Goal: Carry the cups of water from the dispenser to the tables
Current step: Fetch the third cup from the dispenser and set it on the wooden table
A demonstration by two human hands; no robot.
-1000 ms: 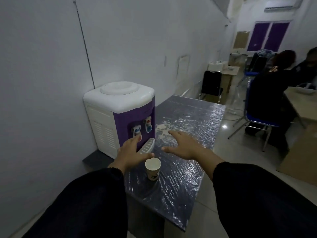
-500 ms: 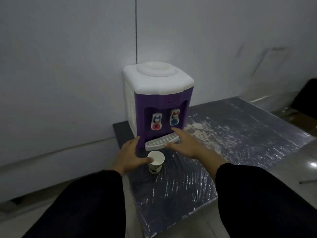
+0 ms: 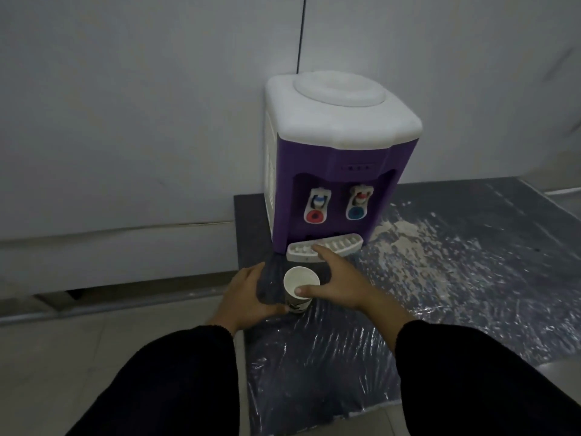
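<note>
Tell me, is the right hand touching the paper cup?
Touching: the head view shows the right hand with its thumb pressed on the rim of the paper cup.

Two arms in long black sleeves (image 3: 176, 382) reach forward from the bottom of the view, bare from the wrists onward. The left hand (image 3: 248, 297) lies palm down with fingers spread and loosely curved, its thumb angled inward toward the right, near the front left corner of the table. The right hand (image 3: 339, 281) sits slightly farther forward, also palm down and spread open, the index finger pointing ahead and the thumb (image 3: 306, 290) stretched leftward toward the left hand. Neither hand is closed. The hands are near each other but do not touch.
</note>
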